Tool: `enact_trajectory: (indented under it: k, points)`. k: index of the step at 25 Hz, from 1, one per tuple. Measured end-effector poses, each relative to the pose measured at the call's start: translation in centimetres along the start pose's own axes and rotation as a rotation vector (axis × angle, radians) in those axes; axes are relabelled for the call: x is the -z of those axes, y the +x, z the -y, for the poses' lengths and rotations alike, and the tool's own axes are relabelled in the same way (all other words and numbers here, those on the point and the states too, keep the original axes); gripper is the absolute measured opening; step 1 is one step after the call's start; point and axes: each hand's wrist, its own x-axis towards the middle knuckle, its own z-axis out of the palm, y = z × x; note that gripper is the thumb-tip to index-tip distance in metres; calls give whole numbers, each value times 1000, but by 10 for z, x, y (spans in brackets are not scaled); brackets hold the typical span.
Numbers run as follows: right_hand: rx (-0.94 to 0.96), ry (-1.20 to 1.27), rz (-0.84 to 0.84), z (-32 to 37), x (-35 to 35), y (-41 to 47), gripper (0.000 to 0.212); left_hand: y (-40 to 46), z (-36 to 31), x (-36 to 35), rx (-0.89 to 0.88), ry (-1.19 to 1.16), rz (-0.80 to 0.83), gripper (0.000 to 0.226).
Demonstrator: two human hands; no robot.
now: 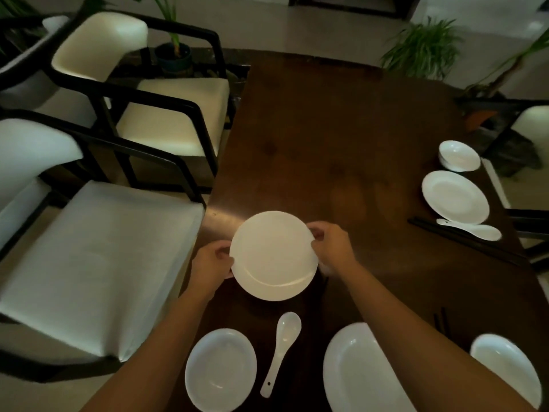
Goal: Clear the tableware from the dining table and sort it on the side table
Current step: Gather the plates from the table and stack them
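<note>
Tableware on the dark wooden table [341, 129], counted by kind. Plates: three, namely one held plate [273, 255], one far-right plate [455, 196] and one near plate [359, 373]. Bowls: three, namely one near-left bowl [220, 369], one near-right bowl [505, 367] and one far-right bowl [459, 156]; whether the last is a stack cannot be told. Spoons: two, a near spoon [280, 352] and a far spoon [472, 230]. Dark chopsticks: one set [463, 242] beside the far spoon, a second set [442, 321] partly hidden. Hands: two, left hand [212, 264] and right hand [332, 248]. White-cushioned chairs on the left: two, near chair [98, 263] and far chair [172, 120]. Others at the edges are too cropped to count.
</note>
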Motion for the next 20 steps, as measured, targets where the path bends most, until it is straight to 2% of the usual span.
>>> enact_trajectory:
  k: [4,10,15,20]
  points:
    - [-74,254,-61,-36,55,-55,36,-39,-28,-17,-79,-92,167,38]
    - [-316,249,-164,-135,76,-156,35,-109,8,-90,-110,129,367,37]
    - [-373,251,-208,-189,60,-204,34,-145,43,-120,-125,300,400,36]
    - [-254,125,-263,-203,46,-207,23,-160,56,-135,-259,455,315,34]
